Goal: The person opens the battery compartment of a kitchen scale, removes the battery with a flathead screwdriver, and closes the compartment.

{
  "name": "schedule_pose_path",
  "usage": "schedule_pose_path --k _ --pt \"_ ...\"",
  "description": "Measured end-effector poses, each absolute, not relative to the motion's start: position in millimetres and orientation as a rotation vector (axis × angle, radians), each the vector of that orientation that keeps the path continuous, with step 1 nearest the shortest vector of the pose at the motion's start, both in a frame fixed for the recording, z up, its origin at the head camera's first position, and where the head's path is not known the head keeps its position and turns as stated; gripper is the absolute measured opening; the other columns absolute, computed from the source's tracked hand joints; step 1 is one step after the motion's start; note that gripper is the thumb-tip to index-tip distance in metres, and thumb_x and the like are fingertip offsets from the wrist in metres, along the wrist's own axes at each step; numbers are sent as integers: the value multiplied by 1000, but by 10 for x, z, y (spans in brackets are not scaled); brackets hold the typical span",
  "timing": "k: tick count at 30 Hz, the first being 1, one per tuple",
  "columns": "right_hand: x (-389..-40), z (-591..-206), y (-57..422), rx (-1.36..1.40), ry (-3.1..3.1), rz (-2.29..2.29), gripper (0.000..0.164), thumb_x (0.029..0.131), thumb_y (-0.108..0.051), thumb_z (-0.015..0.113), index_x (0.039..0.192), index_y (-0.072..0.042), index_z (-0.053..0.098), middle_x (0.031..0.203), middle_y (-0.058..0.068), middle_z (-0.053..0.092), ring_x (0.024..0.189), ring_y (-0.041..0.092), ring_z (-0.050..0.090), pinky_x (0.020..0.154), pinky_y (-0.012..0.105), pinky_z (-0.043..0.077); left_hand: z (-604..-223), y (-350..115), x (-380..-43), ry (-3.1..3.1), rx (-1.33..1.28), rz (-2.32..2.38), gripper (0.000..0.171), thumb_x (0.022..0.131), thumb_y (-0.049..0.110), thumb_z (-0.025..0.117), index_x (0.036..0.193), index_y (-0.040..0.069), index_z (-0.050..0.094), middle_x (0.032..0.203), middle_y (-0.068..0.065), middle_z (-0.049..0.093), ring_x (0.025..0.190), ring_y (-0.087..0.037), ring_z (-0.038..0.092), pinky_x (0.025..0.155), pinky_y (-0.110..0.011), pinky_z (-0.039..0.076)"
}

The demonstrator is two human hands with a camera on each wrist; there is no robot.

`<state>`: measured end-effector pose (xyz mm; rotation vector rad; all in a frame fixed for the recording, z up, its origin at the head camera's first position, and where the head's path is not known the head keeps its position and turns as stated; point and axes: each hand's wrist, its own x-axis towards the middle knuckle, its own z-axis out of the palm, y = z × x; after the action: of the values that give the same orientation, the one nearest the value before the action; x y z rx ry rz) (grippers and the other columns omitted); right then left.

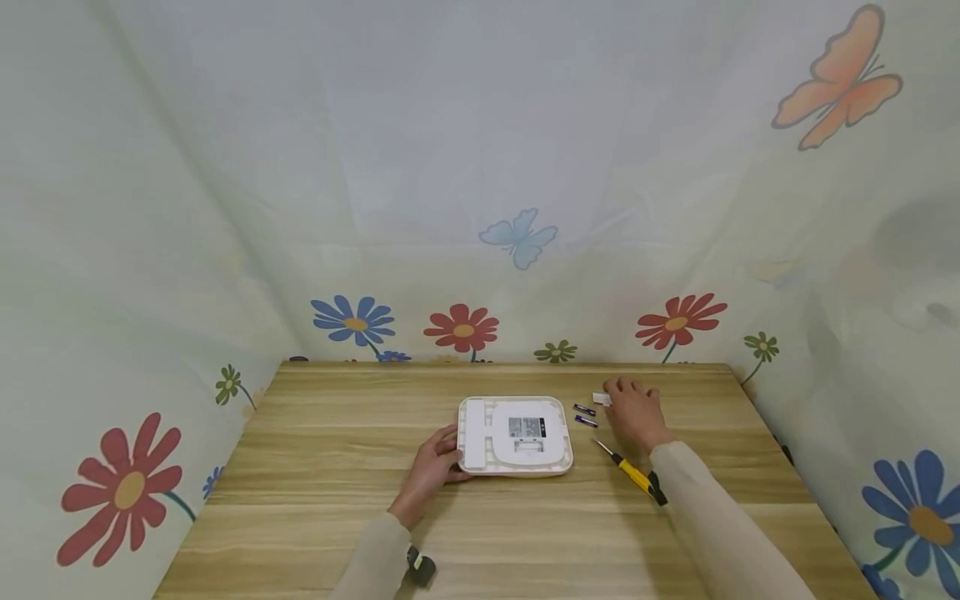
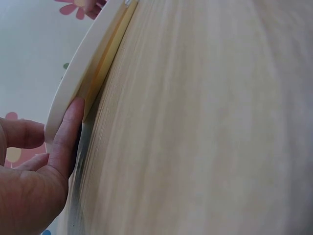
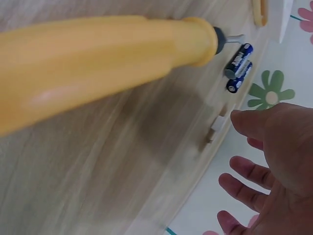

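A white rounded-rectangle device (image 1: 476, 421) lies with its back up on the wooden table, a small battery compartment showing uncovered below a grey label. My left hand (image 1: 433, 467) grips its left edge, thumb and fingers on either side of the rim in the left wrist view. Over to the right, my right hand (image 1: 636, 415) reaches to a small white cover (image 1: 602, 399). In the right wrist view its fingers are spread apart, thumb tip close to the cover. Two blue AAA-size batteries (image 3: 238, 62) lie between device and right hand.
A yellow-handled screwdriver (image 1: 636, 477) lies under the right forearm, its tip toward the batteries. The wooden table (image 1: 337, 433) ends at the back against a flower-printed curtain (image 1: 405, 250), which also rises at both sides.
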<state>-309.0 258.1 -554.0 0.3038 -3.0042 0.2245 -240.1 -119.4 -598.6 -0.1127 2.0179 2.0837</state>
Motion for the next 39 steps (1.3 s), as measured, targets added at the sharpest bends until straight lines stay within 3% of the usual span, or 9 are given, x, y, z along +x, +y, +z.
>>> schedule_pose_path --k 17,29,39 --pt "-3195 -5649 2593 338 -3066 47 30 97 -26 62 121 -10 57 111 15 57 109 39 52 89 66 43 -5980 -1187 -2397 2014 -114 2094 55 98 1 48 151 2 32 134 -31 48 95 -21 64 77 -41 64" --pt "-3196 -5707 2597 385 -3006 19 20 95 -19 63 112 -10 58 106 13 58 106 37 54 88 63 45 -5998 -1174 -2416 2018 -120 2096 54 97 0 48 150 3 34 132 -31 50 92 -21 65 76 -39 64" --pt "-3148 -5658 2603 398 -2990 27 18 98 -20 59 114 -10 60 109 13 62 107 37 55 90 64 45 -5962 -1177 -2393 2031 -126 2082 55 98 1 48 151 3 33 134 -31 50 93 -22 65 78 -40 64"
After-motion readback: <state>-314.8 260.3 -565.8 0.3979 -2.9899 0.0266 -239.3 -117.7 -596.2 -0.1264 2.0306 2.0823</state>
